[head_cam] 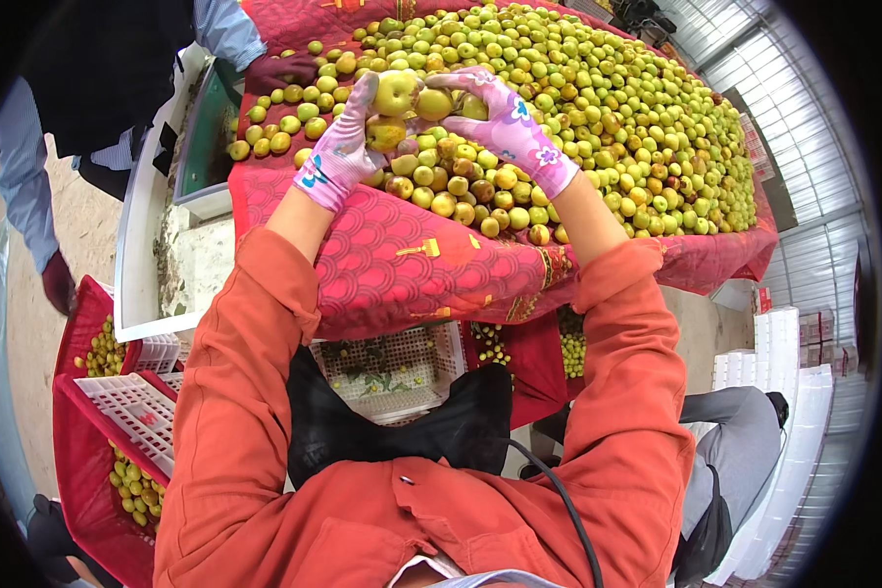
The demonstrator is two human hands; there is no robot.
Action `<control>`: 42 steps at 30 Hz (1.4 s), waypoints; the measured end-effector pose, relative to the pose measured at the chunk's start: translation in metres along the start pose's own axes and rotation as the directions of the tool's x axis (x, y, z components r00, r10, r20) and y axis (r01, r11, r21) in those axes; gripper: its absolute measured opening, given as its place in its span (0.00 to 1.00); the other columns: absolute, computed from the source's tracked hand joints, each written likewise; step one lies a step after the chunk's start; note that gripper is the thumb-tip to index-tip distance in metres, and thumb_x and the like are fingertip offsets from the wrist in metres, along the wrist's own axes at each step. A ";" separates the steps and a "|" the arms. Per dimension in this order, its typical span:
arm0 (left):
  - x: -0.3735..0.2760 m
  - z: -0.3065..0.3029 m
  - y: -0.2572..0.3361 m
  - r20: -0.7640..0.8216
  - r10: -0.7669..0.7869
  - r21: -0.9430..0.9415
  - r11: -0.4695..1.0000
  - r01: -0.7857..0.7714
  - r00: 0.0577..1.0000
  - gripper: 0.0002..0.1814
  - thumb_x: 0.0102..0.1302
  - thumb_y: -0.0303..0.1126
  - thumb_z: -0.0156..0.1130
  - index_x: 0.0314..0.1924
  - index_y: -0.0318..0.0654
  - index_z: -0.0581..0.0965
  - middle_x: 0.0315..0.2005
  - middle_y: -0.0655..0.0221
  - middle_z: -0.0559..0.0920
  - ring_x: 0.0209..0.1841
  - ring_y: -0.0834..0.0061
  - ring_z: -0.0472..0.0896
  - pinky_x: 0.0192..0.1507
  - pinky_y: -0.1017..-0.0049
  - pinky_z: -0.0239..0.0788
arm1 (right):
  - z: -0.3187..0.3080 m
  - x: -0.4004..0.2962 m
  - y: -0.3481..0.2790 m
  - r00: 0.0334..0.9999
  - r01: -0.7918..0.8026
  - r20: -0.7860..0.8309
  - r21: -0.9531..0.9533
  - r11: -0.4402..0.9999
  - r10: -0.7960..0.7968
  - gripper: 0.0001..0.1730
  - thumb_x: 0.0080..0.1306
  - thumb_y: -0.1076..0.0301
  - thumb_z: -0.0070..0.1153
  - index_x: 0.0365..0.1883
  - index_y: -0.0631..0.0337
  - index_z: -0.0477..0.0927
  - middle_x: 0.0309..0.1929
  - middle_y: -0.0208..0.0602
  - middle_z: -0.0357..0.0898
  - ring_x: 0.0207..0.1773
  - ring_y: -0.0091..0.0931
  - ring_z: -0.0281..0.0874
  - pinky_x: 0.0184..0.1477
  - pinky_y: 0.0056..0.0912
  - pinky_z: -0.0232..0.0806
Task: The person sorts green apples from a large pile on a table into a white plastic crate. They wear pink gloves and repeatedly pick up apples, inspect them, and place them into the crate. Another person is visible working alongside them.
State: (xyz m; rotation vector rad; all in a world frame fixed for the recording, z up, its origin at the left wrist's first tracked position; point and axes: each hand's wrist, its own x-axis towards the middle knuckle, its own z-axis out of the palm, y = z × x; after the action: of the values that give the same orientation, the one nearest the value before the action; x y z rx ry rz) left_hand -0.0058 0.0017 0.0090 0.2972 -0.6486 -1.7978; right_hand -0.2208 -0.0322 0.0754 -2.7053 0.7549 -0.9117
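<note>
Both my hands wear pink flowered gloves and are raised over the near edge of a large heap of green and yellow jujube-like fruits (pixel 595 95). My left hand (pixel 342 151) is curled around a big yellow-green fruit (pixel 395 93) and a browner fruit (pixel 386 134) below it. In my right hand (pixel 503 117), a green fruit (pixel 474 107) sits between thumb and fingers. Another yellow fruit (pixel 434 104) lies between the two hands, at my right fingertips; which hand bears it is unclear. The heap rests on a red patterned cloth (pixel 441 257).
A co-worker's gloved hand (pixel 283 72) reaches onto the fruits at the far left. Beside the cloth stands a white-edged trough (pixel 191 257). A plastic basket (pixel 397 367) with leaves is under the table edge. Red-lined crates (pixel 103 456) hold fruits at left. Another person (pixel 731 441) bends at right.
</note>
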 end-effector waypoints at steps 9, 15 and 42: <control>-0.008 -0.002 0.009 0.441 0.050 -0.028 0.999 -0.042 0.896 0.36 0.59 0.66 0.60 0.53 0.40 0.73 0.53 0.61 0.77 0.54 0.62 0.79 0.39 0.60 0.84 | -0.020 -0.035 -0.064 0.708 -0.439 0.096 0.836 0.330 0.699 0.28 0.72 0.41 0.48 0.51 0.59 0.77 0.35 0.39 0.82 0.24 0.18 0.74 0.18 0.13 0.61; -0.033 0.018 0.008 0.516 0.088 -0.161 0.987 -0.004 0.852 0.39 0.59 0.70 0.55 0.52 0.41 0.73 0.61 0.51 0.69 0.53 0.49 0.75 0.28 0.71 0.72 | -0.025 -0.083 -0.080 0.607 -0.332 0.164 0.941 0.060 0.778 0.28 0.71 0.40 0.49 0.37 0.60 0.76 0.31 0.39 0.79 0.14 0.18 0.61 0.11 0.15 0.50; -0.376 0.104 -0.030 0.063 0.276 -0.453 0.864 -0.219 0.959 0.40 0.65 0.66 0.49 0.71 0.53 0.62 0.62 0.57 0.71 0.54 0.46 0.76 0.27 0.70 0.67 | 0.060 -0.076 -0.311 0.961 -0.186 0.254 0.884 0.428 -0.107 0.25 0.72 0.60 0.52 0.66 0.58 0.68 0.66 0.42 0.66 0.70 0.29 0.62 0.70 0.34 0.56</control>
State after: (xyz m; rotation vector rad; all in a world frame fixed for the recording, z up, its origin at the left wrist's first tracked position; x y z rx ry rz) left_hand 0.0395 0.3898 0.0319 -0.2043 -0.3270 -1.6650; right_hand -0.1097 0.2738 0.0915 -1.7245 0.1310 -0.6124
